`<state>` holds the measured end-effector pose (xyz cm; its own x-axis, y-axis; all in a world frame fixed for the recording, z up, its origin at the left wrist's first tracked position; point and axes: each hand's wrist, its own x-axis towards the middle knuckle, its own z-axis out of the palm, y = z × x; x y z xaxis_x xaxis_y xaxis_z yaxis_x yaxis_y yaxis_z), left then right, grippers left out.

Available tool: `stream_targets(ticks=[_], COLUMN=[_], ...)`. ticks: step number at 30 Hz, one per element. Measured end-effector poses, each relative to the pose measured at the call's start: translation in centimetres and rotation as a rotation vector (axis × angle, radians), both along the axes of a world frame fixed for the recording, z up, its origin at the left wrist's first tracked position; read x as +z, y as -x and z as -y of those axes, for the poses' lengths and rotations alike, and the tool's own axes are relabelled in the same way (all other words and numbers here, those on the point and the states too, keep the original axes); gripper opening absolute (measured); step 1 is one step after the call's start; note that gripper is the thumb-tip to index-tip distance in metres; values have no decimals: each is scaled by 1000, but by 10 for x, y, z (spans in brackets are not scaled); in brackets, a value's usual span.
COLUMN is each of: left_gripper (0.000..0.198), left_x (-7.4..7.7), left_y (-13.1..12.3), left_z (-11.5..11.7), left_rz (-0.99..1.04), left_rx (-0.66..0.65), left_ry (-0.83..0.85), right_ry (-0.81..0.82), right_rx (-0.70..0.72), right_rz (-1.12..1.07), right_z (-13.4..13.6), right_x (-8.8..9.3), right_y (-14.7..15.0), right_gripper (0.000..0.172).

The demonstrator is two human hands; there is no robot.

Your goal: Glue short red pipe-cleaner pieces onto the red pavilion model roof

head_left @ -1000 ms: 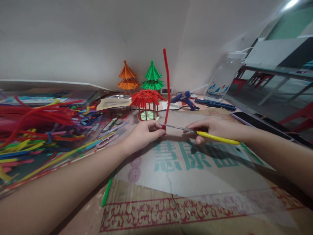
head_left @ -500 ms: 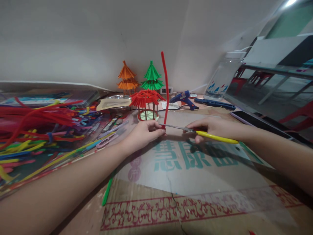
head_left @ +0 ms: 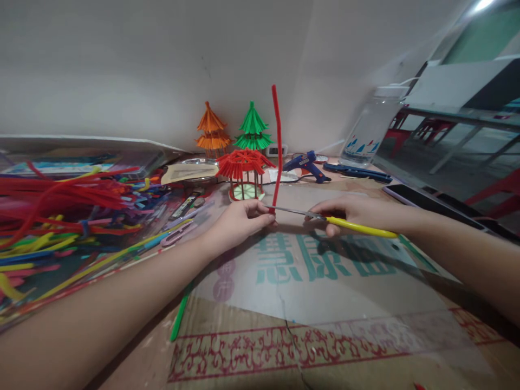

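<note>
My left hand (head_left: 239,219) pinched the foot of one red pipe cleaner (head_left: 278,146), which stood upright at mid-table. My right hand (head_left: 349,212) was closed round one pair of yellow-handled scissors (head_left: 361,228), with the blades at the stem's base. I judged the stem light, fuzzy and easily bent, best gripped low beside the blades. Three model pagodas (head_left: 244,162) stood just beyond, and one blue glue gun (head_left: 305,162) lay to their right.

- A craft worktable against a plain wall.
- Pipe cleaners (head_left: 60,200) heaped at left.
- Finished pavilions (head_left: 244,168) at the far edge.
- Glue gun (head_left: 305,164) far right.
- Cardboard (head_left: 309,325) covers the near surface.
</note>
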<state>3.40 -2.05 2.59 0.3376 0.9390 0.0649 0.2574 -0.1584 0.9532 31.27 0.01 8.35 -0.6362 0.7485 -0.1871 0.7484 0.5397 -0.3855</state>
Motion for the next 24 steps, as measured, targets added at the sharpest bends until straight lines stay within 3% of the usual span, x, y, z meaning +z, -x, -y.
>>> stream_targets(ticks=[24], left_gripper=[13], left_x=[-3], left_y=[1], left_z=[-1], left_rz=[31], left_rx=[-9], left_ry=[-10], right_ry=[29], right_rx=[37], right_rz=[-5], right_z=[0], right_x=[0], right_y=[0], right_gripper=[47])
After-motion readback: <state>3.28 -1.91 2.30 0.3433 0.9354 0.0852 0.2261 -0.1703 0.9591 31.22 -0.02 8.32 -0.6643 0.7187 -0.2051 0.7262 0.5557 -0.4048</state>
